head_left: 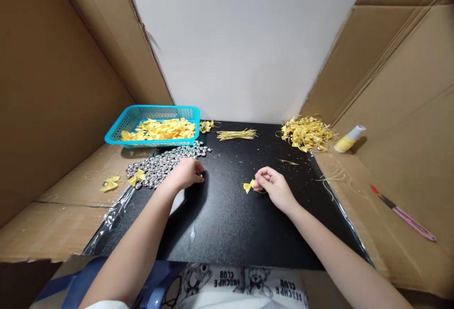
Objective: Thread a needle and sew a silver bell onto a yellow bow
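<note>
**A yellow bow pinched at the middle of the black mat**

The small yellow bow (248, 186) sits near the centre of the black mat (227, 224), gripped between the fingertips of the right hand (275, 187), with a thin gold thread trailing under that hand. To the mat's left side, the left hand (186, 173) is curled, fingers down on the edge of the pile of silver beads (161, 165); whether it has picked one up I cannot tell. Beyond the beads, off the mat's far-left corner, stands a turquoise basket (120, 132) of yellow bows. Along the mat's far edge lies a bundle of gold threads (237, 134), and at its far-right corner a heap of finished bows (307, 133).
</note>
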Tool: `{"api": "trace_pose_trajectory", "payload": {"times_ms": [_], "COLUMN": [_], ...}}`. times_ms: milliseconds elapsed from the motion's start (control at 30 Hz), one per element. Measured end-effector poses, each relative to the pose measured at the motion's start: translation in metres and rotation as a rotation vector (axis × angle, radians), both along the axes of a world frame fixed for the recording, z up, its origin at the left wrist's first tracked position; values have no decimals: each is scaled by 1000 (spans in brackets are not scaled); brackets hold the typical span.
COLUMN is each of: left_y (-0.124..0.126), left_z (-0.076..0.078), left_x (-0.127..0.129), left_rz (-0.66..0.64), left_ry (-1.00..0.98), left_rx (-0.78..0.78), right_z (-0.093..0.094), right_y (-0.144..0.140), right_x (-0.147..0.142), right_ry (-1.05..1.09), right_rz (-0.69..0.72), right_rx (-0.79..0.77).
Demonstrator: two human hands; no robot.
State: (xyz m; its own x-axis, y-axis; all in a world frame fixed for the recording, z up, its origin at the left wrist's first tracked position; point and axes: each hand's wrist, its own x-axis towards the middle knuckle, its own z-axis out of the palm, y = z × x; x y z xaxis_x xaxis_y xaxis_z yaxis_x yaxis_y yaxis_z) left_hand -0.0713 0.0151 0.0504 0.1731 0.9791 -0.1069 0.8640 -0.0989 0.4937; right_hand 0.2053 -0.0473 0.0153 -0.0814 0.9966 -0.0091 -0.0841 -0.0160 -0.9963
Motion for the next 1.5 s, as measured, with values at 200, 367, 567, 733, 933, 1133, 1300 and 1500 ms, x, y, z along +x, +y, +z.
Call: {"api": "trace_pose_trajectory", "payload": {"times_ms": [200, 367, 567, 733, 933, 1133, 1300, 1500], "left_y": [-6, -16, -27, -33, -35, -36, -35, -38], "left_z": [-4, -24, -41, -43, -47, -49, -52, -48], "left_x": [21, 53, 86, 92, 94, 96, 93, 94], "left_rz": [-118, -100, 119, 152, 91, 49, 19, -41], "left_ry": [-155, -646, -1239, -1369, -1348, -1321, -1276, -1246], "left_rx": [-66, -230, -412, -465, -450, -394, -360, -249], "right_z": [-3, -3, -6, -9, -9, -9, -9, -8], "right_y": [-5, -10, -11, -12, -12, -13, -12, -12], "right_x": [-5, -8, -12, -13, -15, -16, -16, -16], "right_ry": [-48, -174, -179, -111, -96, -50, -32, 0], "right_rz": [77, 112, 147, 151, 189, 182, 172, 176], "right_rx": [4, 54, 31, 9, -23, -52, -55, -69]}}
